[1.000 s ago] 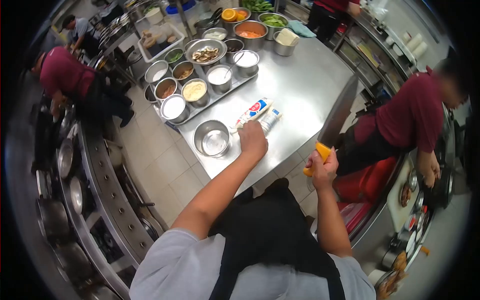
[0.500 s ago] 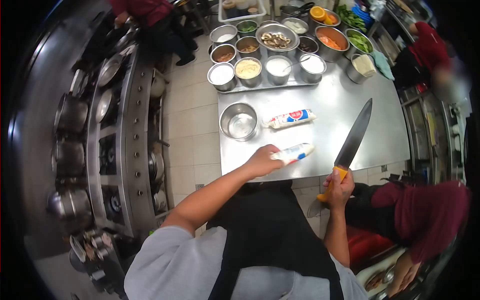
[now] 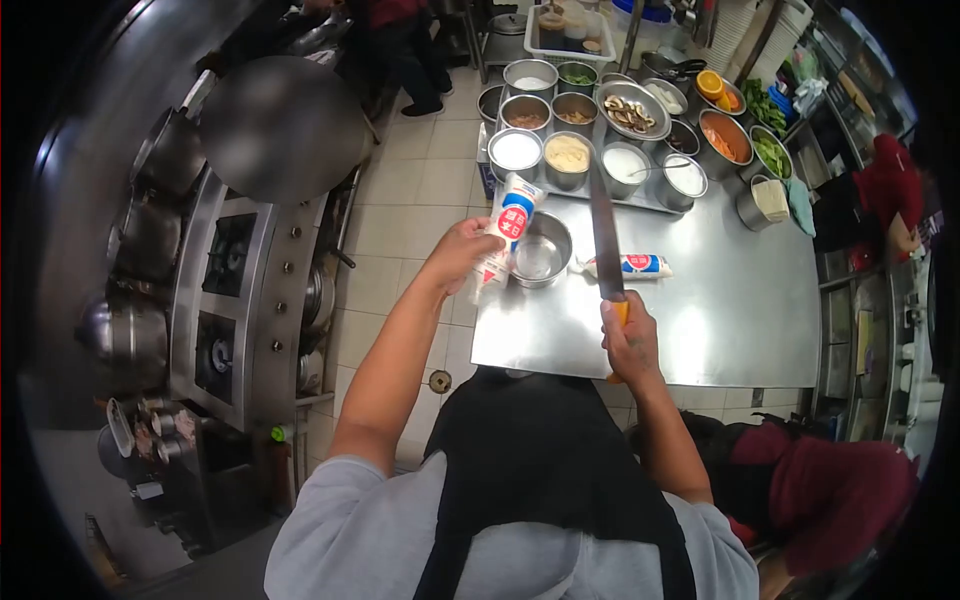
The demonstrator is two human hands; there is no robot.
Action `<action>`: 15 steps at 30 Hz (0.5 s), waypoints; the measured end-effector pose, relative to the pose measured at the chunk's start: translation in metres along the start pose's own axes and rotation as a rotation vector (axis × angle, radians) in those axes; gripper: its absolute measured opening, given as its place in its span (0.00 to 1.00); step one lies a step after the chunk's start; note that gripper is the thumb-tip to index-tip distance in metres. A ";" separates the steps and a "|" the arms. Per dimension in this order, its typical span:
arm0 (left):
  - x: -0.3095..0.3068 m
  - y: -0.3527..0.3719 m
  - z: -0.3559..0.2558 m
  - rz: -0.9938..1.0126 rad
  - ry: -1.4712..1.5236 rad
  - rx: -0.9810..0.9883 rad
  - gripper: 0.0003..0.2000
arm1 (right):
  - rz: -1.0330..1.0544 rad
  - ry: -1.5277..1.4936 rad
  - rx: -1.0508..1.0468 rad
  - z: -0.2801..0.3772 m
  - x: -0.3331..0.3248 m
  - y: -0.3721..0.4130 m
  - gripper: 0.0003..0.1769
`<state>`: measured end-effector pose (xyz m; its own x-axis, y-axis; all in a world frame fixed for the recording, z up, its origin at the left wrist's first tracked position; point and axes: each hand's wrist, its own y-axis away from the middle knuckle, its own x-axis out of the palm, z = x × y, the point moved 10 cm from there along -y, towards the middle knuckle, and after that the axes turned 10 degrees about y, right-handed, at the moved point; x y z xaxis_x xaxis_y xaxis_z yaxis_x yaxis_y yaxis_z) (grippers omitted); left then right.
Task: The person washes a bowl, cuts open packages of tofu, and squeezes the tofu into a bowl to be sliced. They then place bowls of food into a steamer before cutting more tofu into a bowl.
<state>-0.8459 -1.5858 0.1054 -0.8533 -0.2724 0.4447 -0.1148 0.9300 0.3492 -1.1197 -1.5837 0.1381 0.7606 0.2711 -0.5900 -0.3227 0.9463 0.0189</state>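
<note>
My left hand (image 3: 467, 254) is closed around a white plastic tofu tube (image 3: 512, 222) with blue and red print. I hold it up, tilted, by the left side of an empty metal pot (image 3: 546, 250), partly covering the pot's rim. My right hand (image 3: 630, 342) grips the yellow handle of a large kitchen knife (image 3: 606, 235). Its long blade points away from me, above the steel table (image 3: 730, 300). Behind the knife, a second tofu tube (image 3: 640, 266) lies on the table, right of the pot.
Several metal pots of ingredients stand on a tray (image 3: 640, 203) at the table's back, with a mushroom bowl (image 3: 630, 108) among them. A pot with a pale block (image 3: 768, 205) stands at the right. Stove burners (image 3: 230, 250) line the left. A co-worker's maroon sleeve (image 3: 830, 490) is close at lower right.
My left hand has raised the tofu tube and brought it to the pot's left side. The knife in my right hand has moved left, its blade now more upright in view. The view has shifted.
</note>
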 end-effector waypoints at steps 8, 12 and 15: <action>0.002 0.000 -0.009 -0.042 -0.685 0.042 0.28 | 0.095 0.459 -0.042 0.041 0.019 -0.006 0.15; 0.009 -0.012 -0.019 0.033 -0.916 0.154 0.25 | 0.114 0.495 -0.040 0.045 0.028 -0.002 0.14; 0.021 -0.012 -0.023 0.067 -1.145 0.162 0.22 | 0.132 0.499 -0.017 0.040 0.031 0.003 0.15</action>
<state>-0.8506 -1.6083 0.1296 -0.8120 0.0844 -0.5776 -0.0451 0.9775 0.2062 -1.0745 -1.5651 0.1525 0.3526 0.2670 -0.8969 -0.4103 0.9055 0.1083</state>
